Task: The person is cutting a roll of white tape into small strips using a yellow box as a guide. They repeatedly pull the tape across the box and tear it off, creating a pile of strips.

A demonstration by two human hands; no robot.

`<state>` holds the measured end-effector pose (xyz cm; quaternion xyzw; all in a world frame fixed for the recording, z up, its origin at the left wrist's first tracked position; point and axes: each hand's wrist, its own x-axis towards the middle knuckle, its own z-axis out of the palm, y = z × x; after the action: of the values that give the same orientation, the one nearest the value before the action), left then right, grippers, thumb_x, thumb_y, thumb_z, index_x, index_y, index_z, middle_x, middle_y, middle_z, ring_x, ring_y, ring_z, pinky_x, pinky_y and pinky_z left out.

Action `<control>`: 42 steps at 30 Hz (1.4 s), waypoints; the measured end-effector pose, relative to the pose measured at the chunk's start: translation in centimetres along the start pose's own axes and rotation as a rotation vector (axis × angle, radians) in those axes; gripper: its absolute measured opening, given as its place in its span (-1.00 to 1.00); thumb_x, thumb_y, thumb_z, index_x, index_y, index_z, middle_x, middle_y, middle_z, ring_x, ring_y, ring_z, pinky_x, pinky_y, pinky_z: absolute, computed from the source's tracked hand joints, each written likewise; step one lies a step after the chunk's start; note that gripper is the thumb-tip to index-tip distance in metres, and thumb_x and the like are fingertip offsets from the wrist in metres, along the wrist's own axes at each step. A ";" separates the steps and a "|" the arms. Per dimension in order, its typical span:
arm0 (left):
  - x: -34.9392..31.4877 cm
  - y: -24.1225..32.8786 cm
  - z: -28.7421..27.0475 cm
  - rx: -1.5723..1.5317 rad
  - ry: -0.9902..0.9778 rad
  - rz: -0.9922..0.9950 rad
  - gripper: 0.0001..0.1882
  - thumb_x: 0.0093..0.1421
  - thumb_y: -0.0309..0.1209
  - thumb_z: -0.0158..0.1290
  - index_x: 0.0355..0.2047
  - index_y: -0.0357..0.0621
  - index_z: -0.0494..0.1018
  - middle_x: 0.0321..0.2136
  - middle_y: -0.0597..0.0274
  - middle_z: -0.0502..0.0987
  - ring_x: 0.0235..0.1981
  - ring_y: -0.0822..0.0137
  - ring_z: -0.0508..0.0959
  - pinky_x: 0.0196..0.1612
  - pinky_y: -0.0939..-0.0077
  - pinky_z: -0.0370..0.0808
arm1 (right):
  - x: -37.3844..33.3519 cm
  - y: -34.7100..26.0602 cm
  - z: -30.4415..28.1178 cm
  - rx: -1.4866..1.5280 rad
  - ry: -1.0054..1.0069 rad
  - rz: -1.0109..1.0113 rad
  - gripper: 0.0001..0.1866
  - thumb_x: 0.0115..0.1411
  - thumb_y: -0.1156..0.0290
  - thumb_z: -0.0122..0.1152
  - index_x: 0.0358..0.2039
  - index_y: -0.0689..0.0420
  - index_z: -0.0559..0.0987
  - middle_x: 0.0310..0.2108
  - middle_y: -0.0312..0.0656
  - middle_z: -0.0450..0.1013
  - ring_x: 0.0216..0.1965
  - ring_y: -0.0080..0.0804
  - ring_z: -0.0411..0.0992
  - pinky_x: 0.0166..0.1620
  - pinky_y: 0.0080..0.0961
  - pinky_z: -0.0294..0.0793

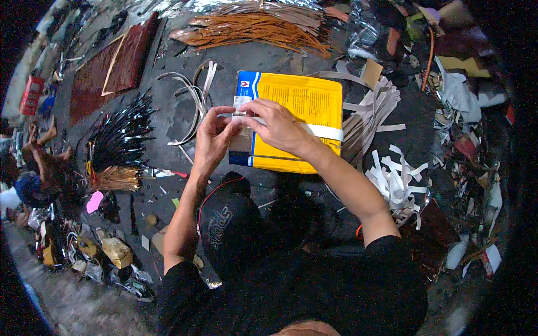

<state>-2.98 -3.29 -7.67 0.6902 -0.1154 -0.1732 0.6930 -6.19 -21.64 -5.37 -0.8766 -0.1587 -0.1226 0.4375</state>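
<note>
Nearest: wearer's black shirt (302,280) at lower edge; dark trouser leg (224,224) w/ pale lettering just ahead of it, L of ctr. Pink piece (94,201) on floor, well off to L.

Work item: yellow panel (297,103), printed, w/ blue-and-white L end, lies on dark floor (168,145) ahead of legs, approx. ctr. White strap (322,132) runs across it from R edge, passing under R hand.

R hand (274,126): over L half of panel, palm down; thumb and fingers closed on strap nr panel's L end. L hand (216,131): at panel's L edge, thumb and index nearly together, tips next to R fingertips. Narrow gap; can't tell if L is gripping strap. Small white square (244,103) nr fingertips.

Surrounds: loose white strips (398,185) heaped R of panel, nr R forearm; grey strips (375,120) fanned just beyond, close to panel's R side. Curved pale strips (193,106) L of panel. Black strip bundle (120,134) further L.

Far: dark red sheet (115,67) upper L; orange-brown strips (258,33) bunched at top. Far L, another person's limbs (45,143), blurred; detail n/c.
</note>
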 end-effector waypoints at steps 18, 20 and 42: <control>-12.8 2.1 -16.3 0.385 0.113 -0.291 -0.77 0.30 -0.37 0.00 -0.15 -0.29 0.47 -0.29 0.13 0.59 -0.26 0.37 0.55 -0.16 0.45 0.49 | -0.2 1.5 3.3 -0.011 -0.097 0.331 -0.76 0.28 0.40 0.14 -0.11 0.25 0.55 -0.15 -0.15 0.52 -0.10 -0.42 0.45 0.03 -0.51 0.38; -14.9 2.9 -17.2 0.355 0.145 -0.342 -0.77 0.31 -0.37 -0.02 -0.13 -0.26 0.46 -0.26 0.14 0.58 -0.21 0.35 0.55 -0.13 0.44 0.48 | -0.2 1.4 3.3 -0.054 -0.103 0.321 -0.75 0.28 0.40 0.13 -0.09 0.27 0.54 -0.14 -0.14 0.52 -0.10 -0.42 0.44 0.03 -0.51 0.38; -28.6 5.5 -17.4 0.391 0.484 -0.710 -0.69 0.32 -0.25 0.01 -0.10 -0.25 0.47 -0.23 0.18 0.55 -0.19 0.39 0.52 -0.08 0.47 0.46 | -0.4 1.5 3.2 0.001 -0.099 0.280 -0.73 0.27 0.45 0.14 -0.08 0.35 0.51 -0.11 -0.02 0.50 -0.10 -0.36 0.45 0.00 -0.53 0.43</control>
<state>-21.75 23.99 -0.31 0.8251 0.2624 -0.2086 0.4547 -5.77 -20.01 -8.45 -0.8950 -0.0566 -0.0169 0.4422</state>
